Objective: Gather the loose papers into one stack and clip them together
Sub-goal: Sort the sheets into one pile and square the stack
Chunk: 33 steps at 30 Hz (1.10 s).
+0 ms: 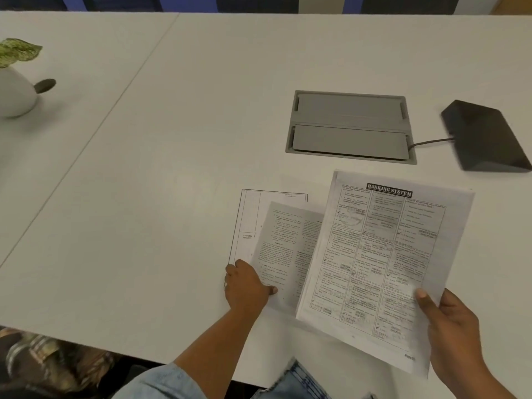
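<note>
My right hand (452, 332) grips the lower right edge of a printed sheet headed "BANKING SYSTEM" (383, 263), held tilted above the table's near edge. My left hand (247, 286) pinches the lower left of a text page (285, 249), which is lifted slightly and partly tucked under the banking sheet. Beneath it a sheet with a ruled box outline (249, 217) lies flat on the white table (161, 174). No clip is visible.
A grey cable hatch (349, 125) is set into the table behind the papers. A black wedge-shaped device (486, 136) with a cable sits at the right. A white pot with a leafy plant (15, 82) stands at the far left.
</note>
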Each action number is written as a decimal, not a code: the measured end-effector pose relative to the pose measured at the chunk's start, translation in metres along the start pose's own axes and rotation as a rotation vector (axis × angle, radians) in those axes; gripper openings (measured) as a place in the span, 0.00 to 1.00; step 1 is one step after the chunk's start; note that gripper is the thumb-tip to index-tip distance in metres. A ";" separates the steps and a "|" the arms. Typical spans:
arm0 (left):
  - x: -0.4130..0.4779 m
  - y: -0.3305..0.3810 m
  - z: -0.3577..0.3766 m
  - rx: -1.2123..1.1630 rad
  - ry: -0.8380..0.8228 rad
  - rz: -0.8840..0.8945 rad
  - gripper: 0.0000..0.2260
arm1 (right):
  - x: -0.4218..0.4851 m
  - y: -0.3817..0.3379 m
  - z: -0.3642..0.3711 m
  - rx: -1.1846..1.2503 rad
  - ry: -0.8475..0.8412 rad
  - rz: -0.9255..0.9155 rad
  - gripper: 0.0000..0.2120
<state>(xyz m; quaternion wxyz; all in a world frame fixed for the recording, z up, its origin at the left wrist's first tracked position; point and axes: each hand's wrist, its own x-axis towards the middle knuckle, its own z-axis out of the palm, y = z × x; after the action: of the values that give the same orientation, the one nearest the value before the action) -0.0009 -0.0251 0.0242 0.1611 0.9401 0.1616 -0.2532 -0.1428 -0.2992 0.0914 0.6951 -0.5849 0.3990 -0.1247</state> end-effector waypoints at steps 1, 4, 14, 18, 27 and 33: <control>0.001 0.001 0.000 -0.065 -0.021 -0.007 0.41 | 0.000 0.000 0.000 0.001 -0.001 0.001 0.10; 0.003 0.002 -0.004 -0.184 -0.072 -0.031 0.39 | 0.000 0.002 -0.002 -0.015 -0.004 0.008 0.12; 0.008 -0.016 -0.002 -0.406 0.029 -0.028 0.20 | 0.003 -0.006 -0.009 0.002 0.006 0.006 0.17; 0.009 -0.023 -0.006 -0.380 0.126 -0.098 0.18 | 0.004 -0.006 -0.007 0.006 0.009 0.012 0.16; 0.017 -0.014 -0.007 -0.419 0.097 -0.123 0.09 | 0.006 -0.010 -0.004 0.013 -0.006 0.005 0.15; 0.019 -0.009 -0.007 -0.567 0.099 -0.097 0.14 | 0.009 -0.011 -0.007 -0.006 0.004 0.006 0.14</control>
<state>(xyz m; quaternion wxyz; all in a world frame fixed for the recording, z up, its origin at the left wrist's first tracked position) 0.0144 -0.0104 0.0180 0.3973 0.8599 0.2782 -0.1591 -0.1385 -0.3129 0.0980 0.6930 -0.5855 0.4023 -0.1228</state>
